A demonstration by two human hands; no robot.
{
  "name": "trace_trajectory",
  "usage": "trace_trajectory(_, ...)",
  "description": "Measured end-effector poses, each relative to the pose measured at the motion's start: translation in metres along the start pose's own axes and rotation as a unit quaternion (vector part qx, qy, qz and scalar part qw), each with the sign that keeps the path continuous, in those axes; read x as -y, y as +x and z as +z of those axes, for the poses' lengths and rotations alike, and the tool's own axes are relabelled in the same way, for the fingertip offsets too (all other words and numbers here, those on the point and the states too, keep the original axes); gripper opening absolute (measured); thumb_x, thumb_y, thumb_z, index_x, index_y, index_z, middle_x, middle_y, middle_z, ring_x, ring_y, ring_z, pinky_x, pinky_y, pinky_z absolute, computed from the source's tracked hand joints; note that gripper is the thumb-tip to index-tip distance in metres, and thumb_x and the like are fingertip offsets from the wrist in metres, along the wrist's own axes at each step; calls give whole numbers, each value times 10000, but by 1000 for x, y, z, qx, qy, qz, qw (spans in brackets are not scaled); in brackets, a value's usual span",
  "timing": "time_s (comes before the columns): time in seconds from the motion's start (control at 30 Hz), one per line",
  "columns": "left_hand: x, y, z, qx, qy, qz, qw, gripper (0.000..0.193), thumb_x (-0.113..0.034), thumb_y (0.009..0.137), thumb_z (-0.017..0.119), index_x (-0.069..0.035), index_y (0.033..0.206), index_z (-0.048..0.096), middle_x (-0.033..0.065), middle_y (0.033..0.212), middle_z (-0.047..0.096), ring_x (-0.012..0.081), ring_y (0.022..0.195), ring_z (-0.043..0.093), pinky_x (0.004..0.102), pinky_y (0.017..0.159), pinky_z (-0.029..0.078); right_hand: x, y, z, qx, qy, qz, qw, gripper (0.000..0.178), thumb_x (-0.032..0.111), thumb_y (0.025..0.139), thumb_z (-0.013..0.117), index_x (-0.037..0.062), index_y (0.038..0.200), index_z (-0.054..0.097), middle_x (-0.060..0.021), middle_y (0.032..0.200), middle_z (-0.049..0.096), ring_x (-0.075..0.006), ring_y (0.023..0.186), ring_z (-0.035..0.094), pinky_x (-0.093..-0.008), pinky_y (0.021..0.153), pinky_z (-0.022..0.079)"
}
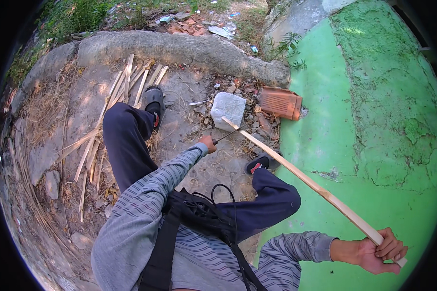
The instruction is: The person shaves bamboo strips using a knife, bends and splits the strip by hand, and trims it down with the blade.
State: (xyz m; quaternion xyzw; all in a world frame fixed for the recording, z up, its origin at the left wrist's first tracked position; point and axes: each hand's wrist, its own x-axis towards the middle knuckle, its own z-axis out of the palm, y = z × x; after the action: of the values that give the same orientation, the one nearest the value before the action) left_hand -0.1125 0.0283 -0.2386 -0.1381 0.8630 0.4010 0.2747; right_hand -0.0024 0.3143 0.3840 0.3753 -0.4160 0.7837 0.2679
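Observation:
My left hand (208, 144) is wrapped round the dark handle of a knife (223, 138). Its thin blade lies across a long, pale bamboo strip (296, 169) close to the strip's far end. That end touches or hangs just over a whitish stone block (228, 107); I cannot tell which. From there the strip slants back to the lower right, where my right hand (383, 251) grips its near end beside the green wall. A knot shows partway along the strip.
Several split bamboo strips (94, 138) lie heaped on the ground to my left. Beyond the block, an orange roof tile (280, 103) leans near rubble and the green wall (393, 145). A low concrete kerb (179, 51) curves across the back. My shoes flank the block.

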Motion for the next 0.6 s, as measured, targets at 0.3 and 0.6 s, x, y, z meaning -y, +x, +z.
trace_trajectory(0.3,-5,-9,-36,-11,48,38,998,440,-238,723,675,2,1091,678,259,1072,680,387,1041,661,432,923,537,7,-5,-3,4,-11,-18,1000,496,549,974,519,98,777,456,54,494,327,-43,367,263,-199,449,272)
trace_trajectory(0.6,0,6,-25,11,50,-70,996,463,-240,752,668,-6,1152,664,245,1169,662,366,1108,641,396,964,519,4,-2,-12,-6,-14,-12,1000,441,477,938,619,98,787,450,61,496,352,-37,363,283,-188,413,269)
